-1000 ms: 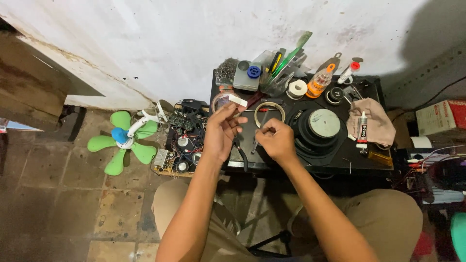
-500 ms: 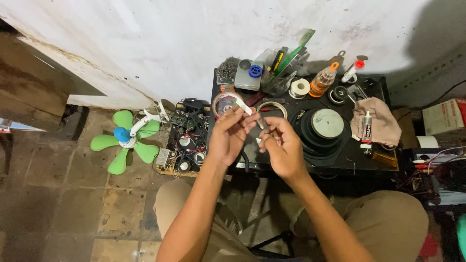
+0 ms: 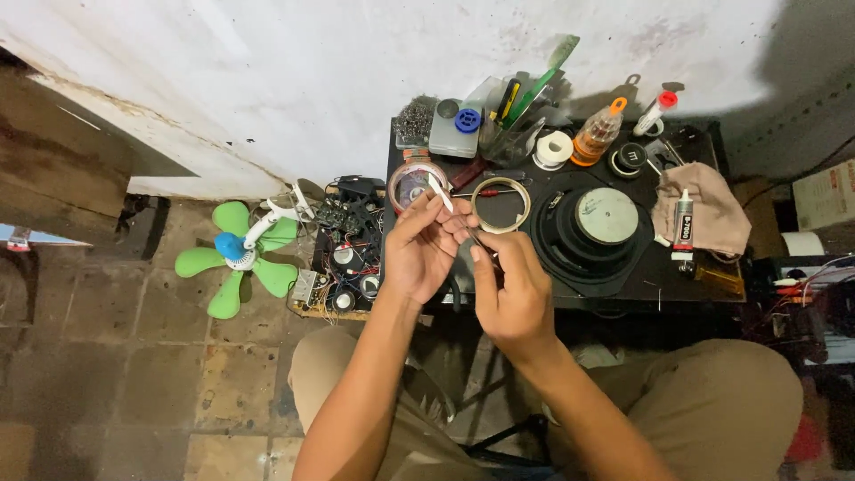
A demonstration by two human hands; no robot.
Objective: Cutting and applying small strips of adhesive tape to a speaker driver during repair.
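**Fine pinch work on a thin strip over the worktop edge**

Head view: left hand (image 3: 426, 249) pinches a small white strip (image 3: 440, 192) between thumb and fingertips, grip narrow, strip poking out toward 12 o'clock. Right hand (image 3: 509, 289) sits just beside it at 4 o'clock, fingers closed on a thin dark wire-like piece (image 3: 478, 239); too small to tell exactly what it is.

Handling, my read: strip looks light, thin, bendy, so easy to crease or drop. Hold near the base, fingertip pads only. The wire piece looks fine and springy, likely slippery.

Around: black worktop (image 3: 704, 276), matte. Black speaker driver (image 3: 595, 227) at 3 o'clock of the hands, round, rigid, silver dust cap. Tan ring (image 3: 500, 205) lying flat at 1 o'clock. Beige cloth (image 3: 708, 214), soft, with a glue tube (image 3: 683, 227) on it. Green plastic fan (image 3: 236, 256) on the tiled floor at 9 o'clock.
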